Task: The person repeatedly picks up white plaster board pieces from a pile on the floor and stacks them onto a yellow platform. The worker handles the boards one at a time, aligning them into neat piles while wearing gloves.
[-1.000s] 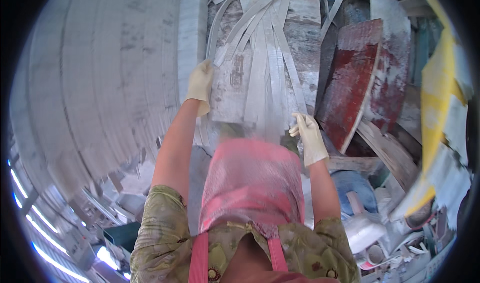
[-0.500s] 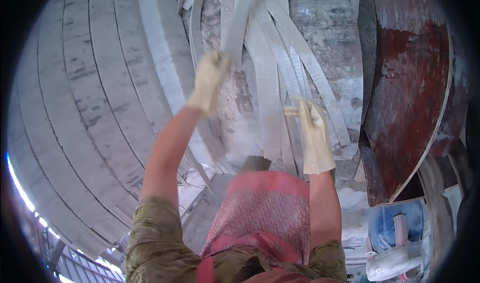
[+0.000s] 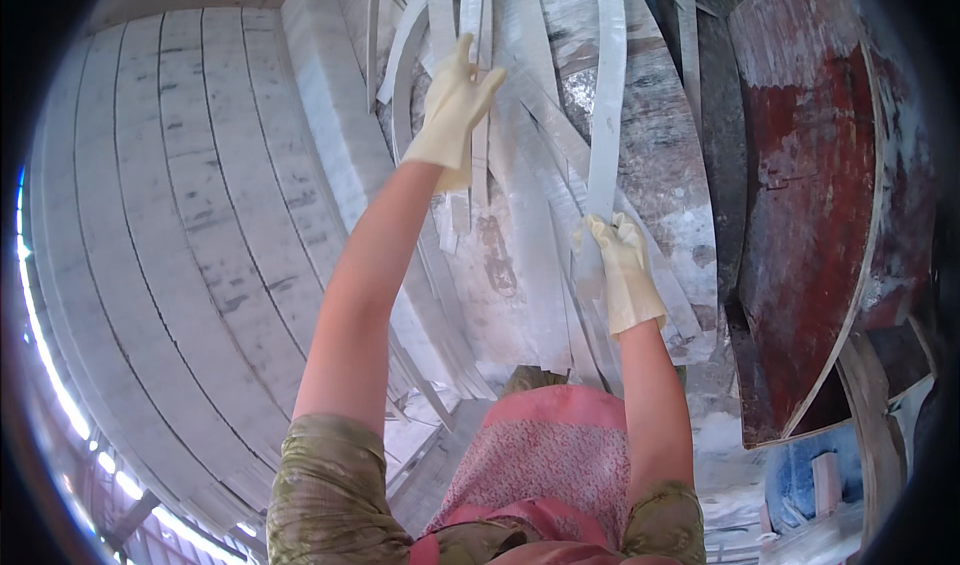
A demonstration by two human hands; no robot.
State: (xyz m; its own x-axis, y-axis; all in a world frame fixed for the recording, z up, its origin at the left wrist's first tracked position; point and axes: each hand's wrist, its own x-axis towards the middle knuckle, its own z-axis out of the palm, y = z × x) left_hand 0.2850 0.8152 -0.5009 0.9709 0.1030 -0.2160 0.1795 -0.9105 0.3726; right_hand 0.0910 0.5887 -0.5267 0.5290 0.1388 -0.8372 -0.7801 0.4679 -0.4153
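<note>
My right hand [image 3: 625, 265], in a cream rubber glove, is closed round the near end of a long pale strip [image 3: 607, 95]. The strip runs away from me and bends slightly; it looks like thin wood coated in white dust. Farther off to the left, my left hand [image 3: 458, 110], gloved alike, has its index finger and thumb apart with nothing held. It hovers over or lightly touches other narrow strips [image 3: 480, 165]; contact cannot be made out. Several more strips [image 3: 545, 265] lie overlapping between the hands.
At left stands a large whitish surface of curved planks [image 3: 190, 195]. A weathered curved board [image 3: 660, 155] lies beneath the strips at right. Beyond it leans a dark red panel [image 3: 810, 185] with a pale edge. A blue container [image 3: 795, 480] sits low on the right.
My left hand has let go of a strip and reached farther away, its fingers opening. My right hand has taken hold of a long strip. The view has shifted slightly.
</note>
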